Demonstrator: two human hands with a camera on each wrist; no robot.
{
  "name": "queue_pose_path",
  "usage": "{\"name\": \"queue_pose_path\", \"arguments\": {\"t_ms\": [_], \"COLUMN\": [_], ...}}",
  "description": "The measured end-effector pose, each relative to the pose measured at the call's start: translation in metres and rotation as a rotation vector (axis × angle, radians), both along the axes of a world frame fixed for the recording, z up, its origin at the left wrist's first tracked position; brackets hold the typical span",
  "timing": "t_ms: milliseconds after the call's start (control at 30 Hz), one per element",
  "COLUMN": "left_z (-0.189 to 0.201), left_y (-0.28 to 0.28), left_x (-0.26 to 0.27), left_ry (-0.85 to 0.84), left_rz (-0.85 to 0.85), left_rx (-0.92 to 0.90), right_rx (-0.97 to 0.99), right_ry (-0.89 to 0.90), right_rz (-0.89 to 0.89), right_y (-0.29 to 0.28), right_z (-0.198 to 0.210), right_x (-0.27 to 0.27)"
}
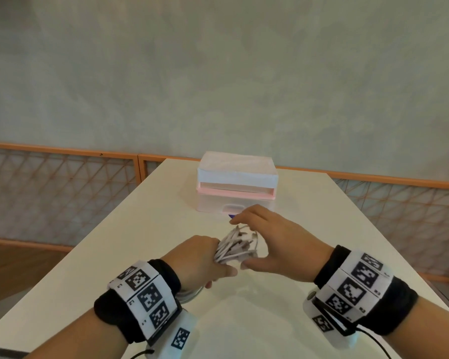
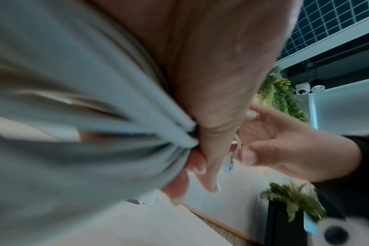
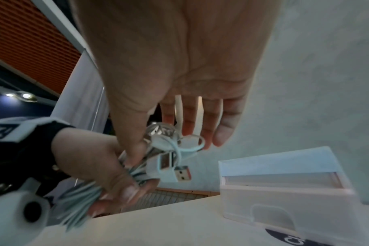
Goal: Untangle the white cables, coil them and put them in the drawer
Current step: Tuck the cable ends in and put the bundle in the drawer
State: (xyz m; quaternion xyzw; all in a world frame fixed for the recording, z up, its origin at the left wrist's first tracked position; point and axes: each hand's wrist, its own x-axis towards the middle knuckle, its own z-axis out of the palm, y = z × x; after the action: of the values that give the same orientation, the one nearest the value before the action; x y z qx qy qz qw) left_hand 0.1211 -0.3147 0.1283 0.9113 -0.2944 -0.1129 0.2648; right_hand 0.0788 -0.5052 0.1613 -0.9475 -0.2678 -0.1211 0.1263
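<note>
1. A grey-green plastered wall stands behind a pale worktop (image 1: 140,229), with an orange-framed lattice rail (image 1: 62,161) along the wall's foot.
2. At 12 o'clock on the worktop sits a small white drawer unit (image 1: 237,182) with a pink edge. Its upper drawer slot shows as an open gap in the head view; what lies inside cannot be told. The lower drawer (image 1: 218,203) has a cut-out handle, and its front is translucent.
3. The white cables (image 1: 233,246) are gathered into one thick bundle held above the worktop, at 6 o'clock from the drawer unit. Their strands run side by side, and several USB plugs (image 3: 180,173) with metal ends stick out at the far end, with one small loop among them.
4. The left hand (image 1: 200,257) grips the bundle, its fingers (image 3: 116,188) curled tightly round the strands.
5. The right hand (image 1: 275,242) arches over the plug end; its fingers (image 3: 223,126) are fairly straight and slightly spread, and its thumb touches the strands beside the plugs.
</note>
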Motion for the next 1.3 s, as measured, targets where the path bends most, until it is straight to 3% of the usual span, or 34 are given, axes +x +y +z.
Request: {"name": "queue_pose_path", "arguments": {"t_ms": [133,233,433,600,800,1033,1300], "left_z": [-0.001,-0.001,0.003,0.004,0.001,0.001,0.008], "left_y": [0.006,0.007,0.011,0.012,0.01,0.012,0.004], "left_x": [0.004,0.006,0.004,0.001,0.0,0.001,-0.005], "left_ry": [0.053,0.081,0.093,0.08,0.076,0.101,0.145], "left_rz": [0.047,0.076,0.089,0.083,0.092,0.106,0.069], "left_rx": [-0.076,-0.107,-0.153,-0.173,-0.213,-0.275,-0.429], "right_rx": [0.063,0.193,0.648,0.813,0.914,0.846,0.923], "right_ry": [-0.177,-0.199,-0.024,0.148,0.241,0.179,0.196], "right_rz": [-0.01,0.022,-0.1,-0.128,-0.127,-0.147,-0.155], "right_y": [-0.004,-0.002,0.0,0.001,0.0,-0.005,0.002], "right_z": [-0.003,-0.012,-0.015,-0.013,-0.014,-0.012,-0.019], "right_x": [-0.004,-0.005,-0.005,-0.006,-0.006,-0.007,-0.008]}}
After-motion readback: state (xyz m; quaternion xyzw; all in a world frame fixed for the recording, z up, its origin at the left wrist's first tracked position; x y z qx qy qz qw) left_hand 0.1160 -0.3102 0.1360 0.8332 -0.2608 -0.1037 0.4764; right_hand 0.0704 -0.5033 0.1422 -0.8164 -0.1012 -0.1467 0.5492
